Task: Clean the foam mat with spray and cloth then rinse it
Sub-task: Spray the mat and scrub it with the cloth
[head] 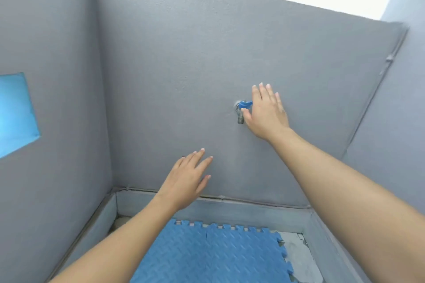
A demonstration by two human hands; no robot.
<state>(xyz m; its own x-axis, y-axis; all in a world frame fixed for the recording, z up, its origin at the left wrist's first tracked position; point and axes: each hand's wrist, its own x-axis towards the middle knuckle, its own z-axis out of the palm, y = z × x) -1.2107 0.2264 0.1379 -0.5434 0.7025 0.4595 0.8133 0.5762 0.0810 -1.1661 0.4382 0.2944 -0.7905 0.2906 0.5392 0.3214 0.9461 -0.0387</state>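
- Blue interlocking foam mat point(213, 257): lies flat on floor below; likely light, flexible, slick when wet; grip a toothed edge.
- Left hand point(186, 181): spread, empty, near grey wall.
- Right hand point(264, 112): fingers spread, touching blue-handled metal tap point(242, 111).

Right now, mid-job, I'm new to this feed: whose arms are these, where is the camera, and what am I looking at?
There is no machine here: the arms belong to a person, and the single picture comes from a wide-angle camera worn on their head, looking forward and down. The right hand is open at a tap with a blue handle on the grey wall, its thumb by the handle; I cannot tell whether it is touching. No water is visible at the tap. The left hand is open in the air and holds nothing. Below, a blue foam mat with interlocking edges lies on the floor of a low-walled corner. No spray bottle or cloth is in view.
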